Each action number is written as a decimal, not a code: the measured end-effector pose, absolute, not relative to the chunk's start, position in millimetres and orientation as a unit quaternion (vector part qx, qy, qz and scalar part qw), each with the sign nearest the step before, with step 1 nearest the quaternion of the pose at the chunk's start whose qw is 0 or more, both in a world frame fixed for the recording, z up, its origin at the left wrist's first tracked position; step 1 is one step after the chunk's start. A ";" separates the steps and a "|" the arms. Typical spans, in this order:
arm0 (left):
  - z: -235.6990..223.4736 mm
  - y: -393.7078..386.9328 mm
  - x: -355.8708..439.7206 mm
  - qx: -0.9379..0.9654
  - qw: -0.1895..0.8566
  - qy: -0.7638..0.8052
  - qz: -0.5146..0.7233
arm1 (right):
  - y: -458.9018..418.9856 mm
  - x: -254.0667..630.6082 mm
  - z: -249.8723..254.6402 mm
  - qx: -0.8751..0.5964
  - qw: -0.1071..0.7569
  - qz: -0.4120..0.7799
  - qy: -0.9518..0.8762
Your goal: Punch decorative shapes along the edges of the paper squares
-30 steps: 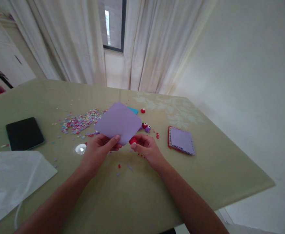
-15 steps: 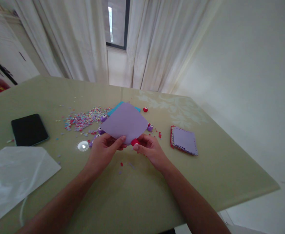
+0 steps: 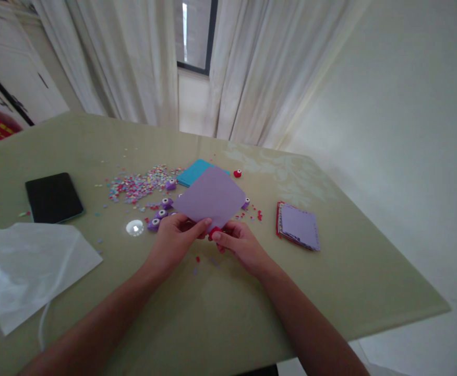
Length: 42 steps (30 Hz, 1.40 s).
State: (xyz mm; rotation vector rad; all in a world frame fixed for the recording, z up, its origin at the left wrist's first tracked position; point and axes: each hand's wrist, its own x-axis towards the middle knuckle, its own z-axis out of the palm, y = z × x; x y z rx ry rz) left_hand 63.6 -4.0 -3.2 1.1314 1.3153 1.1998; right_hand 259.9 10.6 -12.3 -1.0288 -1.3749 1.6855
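My left hand (image 3: 179,237) pinches a purple sheet of paper (image 3: 213,196) near its close corner, thumb on top. The sheet is held tilted above the table, one corner toward me. My right hand (image 3: 242,245) is closed around a small red paper punch (image 3: 215,231) at that near corner, its thumb pressed over the punch. How far the paper sits inside the punch is hidden by the fingers. Left of the sheet lie several purple punches (image 3: 161,214) with white tops. Behind it rests a blue paper stack (image 3: 194,171), partly covered.
A heap of coloured paper bits (image 3: 140,184) lies back left. Another red punch (image 3: 237,173) stands behind the sheet. To the right is a stack of punched-edge paper squares (image 3: 301,227). A black tablet (image 3: 54,197), a white bag (image 3: 40,266) and a shiny round disc (image 3: 135,227) lie left.
The view has shifted slightly, so most things on the table appear further right. My right thumb now covers the top of the red punch, which showed before. Both hands stay at the sheet's near corner.
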 end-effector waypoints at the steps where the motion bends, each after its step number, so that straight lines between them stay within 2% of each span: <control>1: -3.0 -4.0 63.8 0.463 0.498 0.539 0.498 | 10.2 259.5 -13.0 -0.402 0.359 0.654 -0.531; 8: 0.1 -4.4 66.0 0.466 0.512 0.523 0.497 | 9.1 257.6 -13.8 -0.432 0.342 0.644 -0.531; 19: -6.1 -0.6 64.5 0.481 0.497 0.536 0.484 | 10.5 255.0 -9.4 -0.402 0.332 0.636 -0.569; 42: -8.4 1.3 66.4 0.486 0.488 0.544 0.480 | 9.6 251.1 -12.1 -0.403 0.361 0.626 -0.562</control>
